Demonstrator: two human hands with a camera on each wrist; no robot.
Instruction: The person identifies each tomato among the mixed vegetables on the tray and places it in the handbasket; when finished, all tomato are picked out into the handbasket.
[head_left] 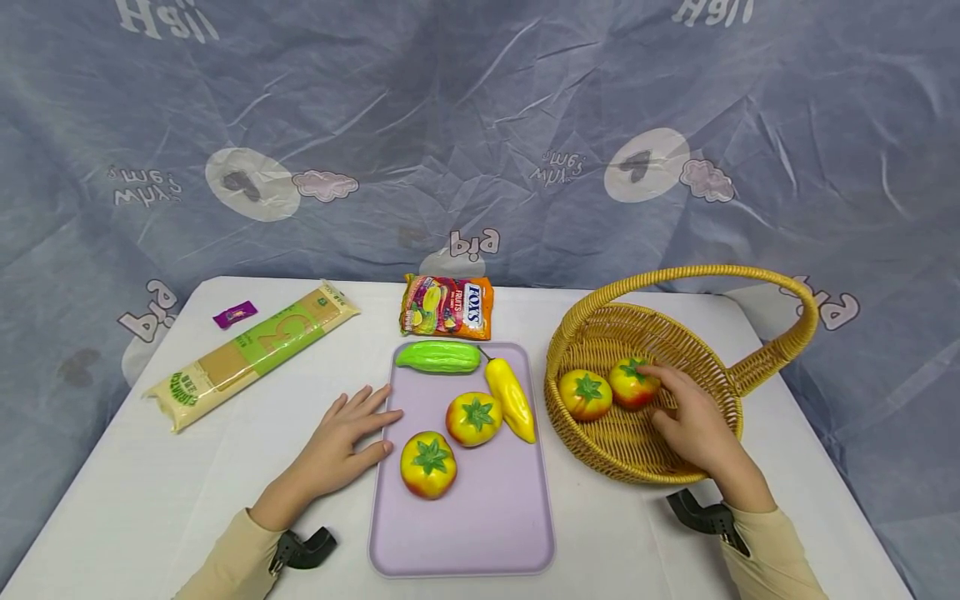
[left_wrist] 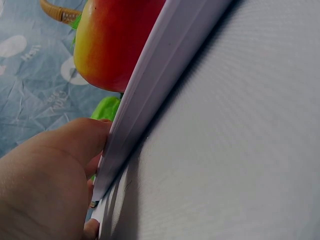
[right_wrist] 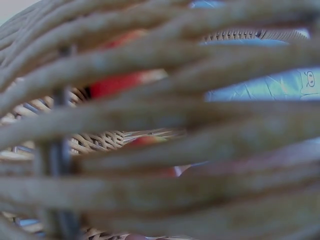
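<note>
Partly under right hand, fruit in basket, left hand touching tray

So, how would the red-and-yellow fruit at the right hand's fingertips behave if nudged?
Being rounded, the red-and-yellow fruit might roll, though the neighbouring fruit and basket could stop it. Its shiny skin may prove slippery. It looks fairly firm, with no dents visible.

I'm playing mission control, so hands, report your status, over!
Left hand: fingers spread, touching lilac tray rim. Right hand: inside wicker basket, touching right tomato-like fruit, grip unclear. Nothing visibly blocking.
</note>
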